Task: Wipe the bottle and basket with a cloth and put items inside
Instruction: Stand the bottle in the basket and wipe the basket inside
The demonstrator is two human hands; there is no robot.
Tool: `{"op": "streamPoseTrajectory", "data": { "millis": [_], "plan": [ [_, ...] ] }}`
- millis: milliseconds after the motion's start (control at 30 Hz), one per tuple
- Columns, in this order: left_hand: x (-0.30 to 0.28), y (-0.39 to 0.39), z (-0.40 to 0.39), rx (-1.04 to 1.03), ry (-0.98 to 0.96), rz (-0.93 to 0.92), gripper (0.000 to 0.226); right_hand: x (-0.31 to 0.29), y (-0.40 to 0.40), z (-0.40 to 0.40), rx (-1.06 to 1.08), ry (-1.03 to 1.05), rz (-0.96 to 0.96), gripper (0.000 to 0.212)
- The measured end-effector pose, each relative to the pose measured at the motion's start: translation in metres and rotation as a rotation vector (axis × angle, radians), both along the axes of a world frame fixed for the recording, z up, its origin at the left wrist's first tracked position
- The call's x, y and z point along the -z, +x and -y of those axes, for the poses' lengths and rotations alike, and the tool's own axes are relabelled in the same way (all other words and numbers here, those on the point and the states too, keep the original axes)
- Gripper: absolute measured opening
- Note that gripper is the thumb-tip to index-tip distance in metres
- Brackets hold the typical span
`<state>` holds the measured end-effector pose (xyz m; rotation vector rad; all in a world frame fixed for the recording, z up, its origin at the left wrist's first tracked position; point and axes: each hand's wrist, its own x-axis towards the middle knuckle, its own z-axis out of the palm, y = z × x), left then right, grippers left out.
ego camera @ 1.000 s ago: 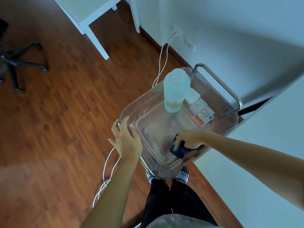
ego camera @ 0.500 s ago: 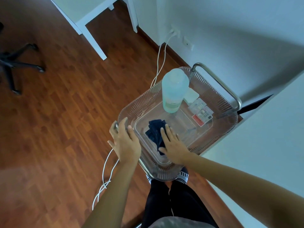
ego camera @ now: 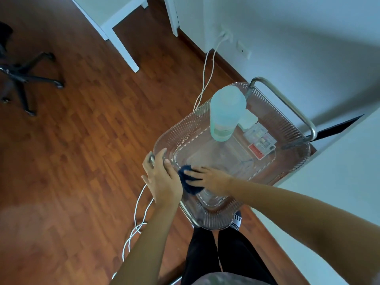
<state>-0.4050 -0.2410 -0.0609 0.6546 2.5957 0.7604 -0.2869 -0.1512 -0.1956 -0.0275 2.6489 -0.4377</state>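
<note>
A clear ribbed plastic basket [ego camera: 191, 128] with metal handles is in front of me. A pale bottle [ego camera: 227, 113] stands upright at its far side. Beside the bottle lie small flat packets [ego camera: 261, 141] on the basket floor. My left hand [ego camera: 161, 179] grips the near-left rim and handle. My right hand [ego camera: 209, 178] presses a dark blue cloth [ego camera: 189, 181] flat against the inside near-left corner, fingers spread over it.
White cables [ego camera: 207, 66] run from a wall socket across the wooden floor and past the basket's left side. A white table leg [ego camera: 123, 50] stands at the back, an office chair base [ego camera: 22, 75] at far left. A white wall [ego camera: 329, 192] lies close on the right. My legs are below the basket.
My right hand has slid the cloth from the near-right of the basket floor, across the middle, to the near-left corner beside my left hand. The left hand has kept its hold.
</note>
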Motion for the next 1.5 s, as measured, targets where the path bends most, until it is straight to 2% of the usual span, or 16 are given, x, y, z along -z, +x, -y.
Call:
{"op": "streamPoseTrajectory", "data": {
  "millis": [133,200,367,500,600,800,1100,1200,1333,1367,1433,1500],
  "plan": [
    [-0.002,0.002,-0.001,0.006,-0.005,0.010,0.033,-0.010,0.036,-0.018,-0.231,-0.039,0.111,0.070],
    [-0.002,0.002,-0.001,-0.001,-0.004,0.010,0.033,-0.014,0.050,-0.035,-0.246,-0.004,0.135,0.071],
    [-0.002,0.004,-0.002,-0.022,0.019,-0.002,0.032,-0.014,0.058,-0.065,0.081,0.133,0.087,0.073],
    [0.000,0.002,-0.001,-0.024,0.015,-0.010,0.032,-0.007,0.009,-0.022,0.346,0.087,0.105,0.069],
    [0.000,0.002,0.000,-0.020,0.018,-0.028,0.031,-0.002,-0.012,0.004,0.503,0.018,0.072,0.076],
    [0.001,0.004,0.000,0.008,0.012,-0.061,0.031,0.000,0.021,0.002,0.216,0.035,0.088,0.066],
    [-0.004,0.004,-0.001,0.013,-0.007,-0.010,0.032,-0.058,0.050,0.008,0.395,-0.132,0.327,0.059],
    [-0.006,0.002,-0.001,0.029,-0.018,0.001,0.032,-0.078,0.053,0.010,0.665,-0.304,0.322,0.049],
    [-0.008,0.000,0.000,0.082,-0.045,0.033,0.037,-0.109,0.064,0.007,1.078,-0.512,0.132,0.051],
    [-0.009,-0.001,0.000,0.089,-0.061,0.037,0.041,-0.118,0.068,0.008,1.222,-0.632,0.065,0.052],
    [-0.012,-0.001,0.003,0.124,-0.106,0.010,0.051,-0.135,0.079,0.014,1.502,-1.005,-0.095,0.057],
    [-0.014,0.002,0.010,0.227,-0.114,-0.074,0.056,-0.152,0.089,0.023,1.684,-1.346,-0.247,0.051]
  ]
}}
